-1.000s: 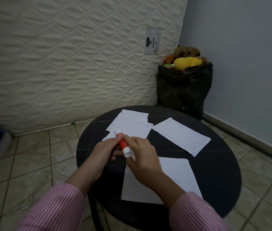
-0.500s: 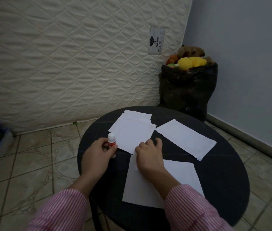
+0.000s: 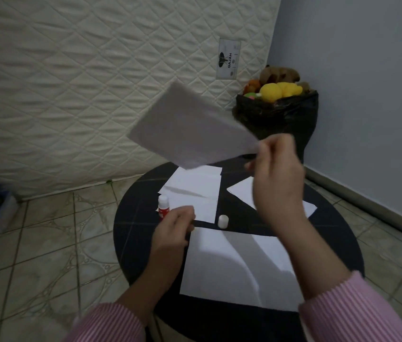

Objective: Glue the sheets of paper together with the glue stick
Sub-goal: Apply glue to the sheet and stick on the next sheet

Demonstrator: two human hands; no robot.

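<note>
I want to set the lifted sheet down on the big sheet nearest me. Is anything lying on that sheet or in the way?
Nothing visible lies on the big sheet. The white cap stands just beyond its far edge, on the table, not on the paper. The right hand holds the lifted sheet in the air; the left hand holds the glue stick at the sheet's left corner.

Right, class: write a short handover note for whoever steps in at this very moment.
Left hand: holds the uncapped glue stick upright at the table's left edge.
Right hand: pinches one raised sheet, clear of the table.
White cap stands beside the near sheet; more sheets lie behind it.
Done: cap off, sheet picked up.
Left: apply glue, press sheets together. No glued joint is visible.
</note>
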